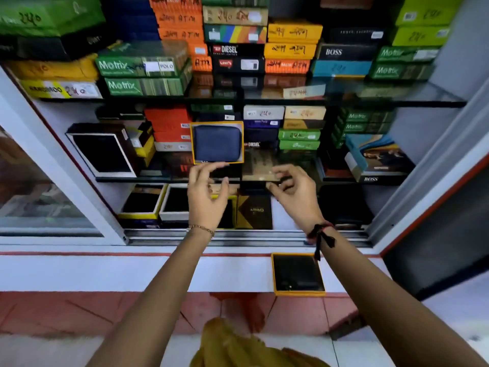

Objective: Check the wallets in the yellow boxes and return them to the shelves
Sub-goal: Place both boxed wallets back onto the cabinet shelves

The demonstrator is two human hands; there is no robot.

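Observation:
A yellow-rimmed box with a dark blue wallet (217, 142) stands upright on the middle glass shelf, facing me. My left hand (207, 190) is just below its lower edge, fingers apart, thumb and forefinger near the rim; I cannot tell if they touch it. My right hand (289, 190) hovers to the right of it at the shelf edge, fingers curled and apart, holding nothing. A second yellow box with a black wallet (298, 274) lies flat on the white ledge below my right wrist.
Stacked wallet boxes fill the top shelf (238, 49) and middle shelf (299, 133). Open boxes with black wallets (144, 202) sit on the bottom shelf. A sliding glass door (39, 186) is at the left, and a grey frame (423, 176) at the right.

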